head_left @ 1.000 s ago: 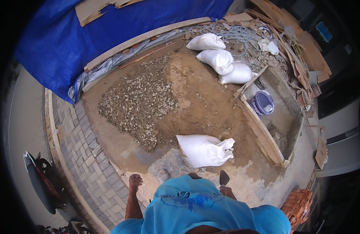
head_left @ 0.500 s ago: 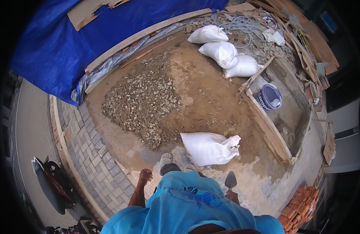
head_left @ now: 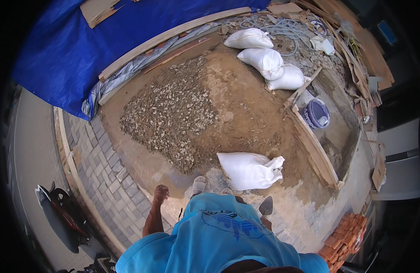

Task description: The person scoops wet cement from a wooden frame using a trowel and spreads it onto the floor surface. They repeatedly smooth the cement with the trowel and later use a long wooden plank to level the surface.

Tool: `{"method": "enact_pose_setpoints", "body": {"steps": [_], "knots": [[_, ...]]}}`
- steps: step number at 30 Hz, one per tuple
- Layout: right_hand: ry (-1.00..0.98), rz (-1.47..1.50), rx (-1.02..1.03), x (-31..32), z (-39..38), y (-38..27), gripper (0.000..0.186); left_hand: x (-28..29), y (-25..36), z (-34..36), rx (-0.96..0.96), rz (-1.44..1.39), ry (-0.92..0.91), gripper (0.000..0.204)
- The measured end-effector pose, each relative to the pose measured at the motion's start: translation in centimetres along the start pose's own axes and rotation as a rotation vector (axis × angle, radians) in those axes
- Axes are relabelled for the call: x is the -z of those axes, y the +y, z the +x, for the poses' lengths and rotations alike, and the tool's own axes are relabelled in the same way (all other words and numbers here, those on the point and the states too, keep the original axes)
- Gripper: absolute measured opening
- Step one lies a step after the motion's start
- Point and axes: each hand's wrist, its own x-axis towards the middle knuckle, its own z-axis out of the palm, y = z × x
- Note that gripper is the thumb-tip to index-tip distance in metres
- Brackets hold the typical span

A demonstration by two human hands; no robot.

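Note:
My left hand [head_left: 161,193] hangs out beside my body over the concrete edge, its fingers curled in and nothing visible in it. Close to my right side, my right hand [head_left: 266,222] grips a trowel [head_left: 266,206], its grey pointed blade facing forward; the shirt partly hides that hand. Just ahead of my feet a full white sack [head_left: 251,170] lies on its side, its gathered end toward the right. Beyond it spreads a heap of gravel [head_left: 173,113] that merges into wet brown sand [head_left: 246,113].
Three white sacks [head_left: 260,61] lie at the back. A purple bucket [head_left: 315,113] stands inside a plank-edged concrete pit [head_left: 317,152]. Stacked red bricks [head_left: 344,241] are at lower right. A blue tarp [head_left: 60,59] hangs at back left; a motorcycle [head_left: 60,214] stands on the left.
The ground things have shifted slightly in view as I move. My left hand has swung forward and a little left, and my right hand with the trowel is slightly farther forward.

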Motion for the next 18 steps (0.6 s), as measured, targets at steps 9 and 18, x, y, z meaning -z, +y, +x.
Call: {"method": "enact_pose_setpoints", "body": {"steps": [9,18], "knots": [[0.008,-0.067,0.018,-2.0,-1.4,0.6,0.017,1.6,-0.2,3.4,-0.023,-0.104,-0.097,0.012],[-0.003,-0.132,0.022,-2.7,-1.8,0.0,0.017,-1.0,2.0,5.2,-0.007,0.191,-0.066,0.005]]}}
